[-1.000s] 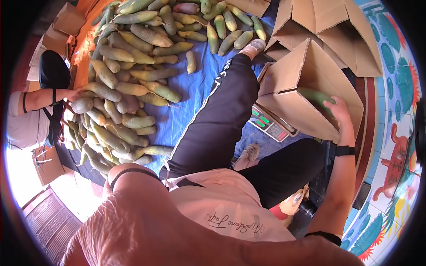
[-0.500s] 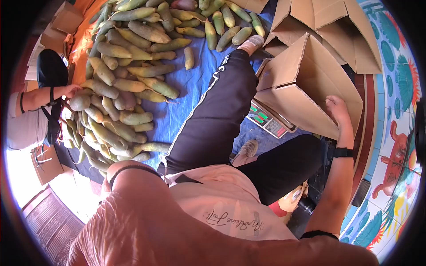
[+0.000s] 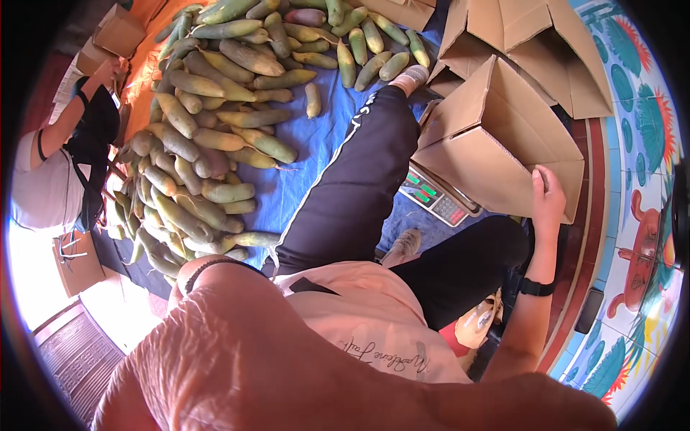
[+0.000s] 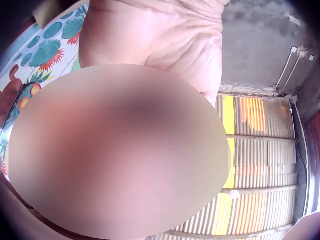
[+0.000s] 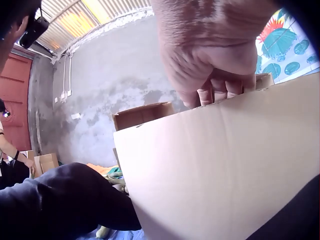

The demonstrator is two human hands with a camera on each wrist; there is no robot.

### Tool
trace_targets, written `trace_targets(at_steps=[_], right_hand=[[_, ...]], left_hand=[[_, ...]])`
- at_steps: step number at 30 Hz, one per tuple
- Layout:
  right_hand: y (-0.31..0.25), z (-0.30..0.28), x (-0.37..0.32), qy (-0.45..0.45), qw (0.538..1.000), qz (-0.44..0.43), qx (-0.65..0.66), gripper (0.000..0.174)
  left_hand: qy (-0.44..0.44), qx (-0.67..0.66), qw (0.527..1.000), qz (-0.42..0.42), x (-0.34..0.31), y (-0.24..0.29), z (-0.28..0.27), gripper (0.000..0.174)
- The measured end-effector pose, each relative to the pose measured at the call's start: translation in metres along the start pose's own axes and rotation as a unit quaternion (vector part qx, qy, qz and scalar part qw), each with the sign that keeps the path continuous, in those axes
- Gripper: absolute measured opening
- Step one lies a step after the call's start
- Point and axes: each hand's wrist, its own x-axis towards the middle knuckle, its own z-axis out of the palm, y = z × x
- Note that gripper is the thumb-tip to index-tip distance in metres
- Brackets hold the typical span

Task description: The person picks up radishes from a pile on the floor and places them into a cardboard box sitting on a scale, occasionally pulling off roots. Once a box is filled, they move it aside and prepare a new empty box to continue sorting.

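My right hand (image 3: pixel 546 188) grips the near edge of an open cardboard box (image 3: pixel 503 129) that stands on a digital scale (image 3: pixel 437 201). In the right wrist view the fingers (image 5: pixel 223 93) curl over the top edge of the box wall (image 5: pixel 225 170). The inside of the box is hidden from here. My left hand is out of sight; the left wrist view shows only a pink shirt (image 4: pixel 165 35) and a blurred area. A big pile of long green gourds (image 3: pixel 215 129) lies on a blue tarp (image 3: pixel 316 151) to my left.
My outstretched leg in black trousers (image 3: pixel 359 179) lies between the gourds and the scale. More open cardboard boxes (image 3: pixel 532 43) stand behind the box. Another person (image 3: pixel 50 179) sits at the far left by the pile, one arm raised. Painted tiles line the right side.
A second ago my right hand held a green gourd inside the box; the gourd has dropped out of sight and the hand has drawn back to the box edge. The other person's arm has risen.
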Motion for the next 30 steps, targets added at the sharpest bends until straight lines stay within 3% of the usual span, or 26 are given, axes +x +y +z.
trace_targets(at_steps=[30], right_hand=[[-0.017, -0.006, -0.067, 0.146, 0.987, -0.071, 0.006, 0.019]], left_hand=[[-0.002, -0.028, 1.000, -0.008, -0.015, 0.032, 0.030, 0.026]])
